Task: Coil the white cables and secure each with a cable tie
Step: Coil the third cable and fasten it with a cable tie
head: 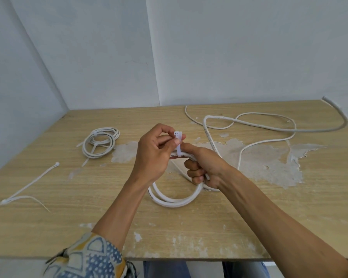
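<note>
While the white coil point(173, 201) stood mid-tabletop point(249, 227) with a cable tie point(178, 150) looped over its top strands, the step in hand looked to be fastening it: the left hand point(155, 153) pinched the tie's head in its grip, and the right hand point(204, 169) had its grip curled round the bundle just right of the tie. The next move probably called for drawing the tail snug while keeping the loops together, though fingers hid whether the tail had entered the head. A tied coil point(99, 144) lay far left, spare ties point(28, 185) near left, and loose cables point(269, 127) far right, their number hard to make out.
</note>
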